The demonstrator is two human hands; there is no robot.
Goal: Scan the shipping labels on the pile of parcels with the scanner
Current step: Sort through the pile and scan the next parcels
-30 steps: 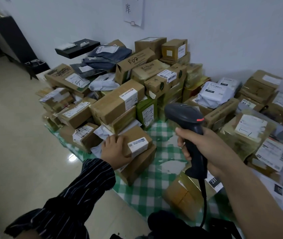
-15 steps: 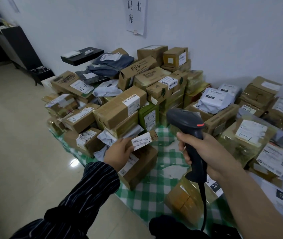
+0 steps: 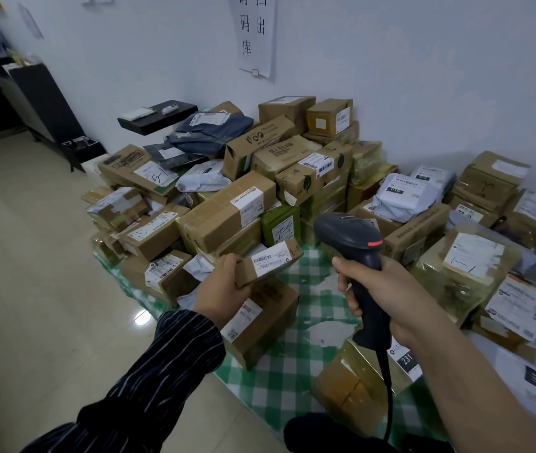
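The left hand (image 3: 224, 289) has its grip clamped on the left end of a small parcel (image 3: 260, 273), held above the checked bench (image 3: 292, 371). The parcel's long axis rises rightward, with its label (image 3: 271, 258) facing up. Just right, the right hand (image 3: 381, 295) grips the scanner (image 3: 351, 237), nose pointing left over the label. Since half a second ago, the parcel has risen nearer the nose.

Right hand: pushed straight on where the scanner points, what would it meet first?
Likely the green parcel just past the scanner in the right hand; the small box in the left hand sits lower. Depth unclear.
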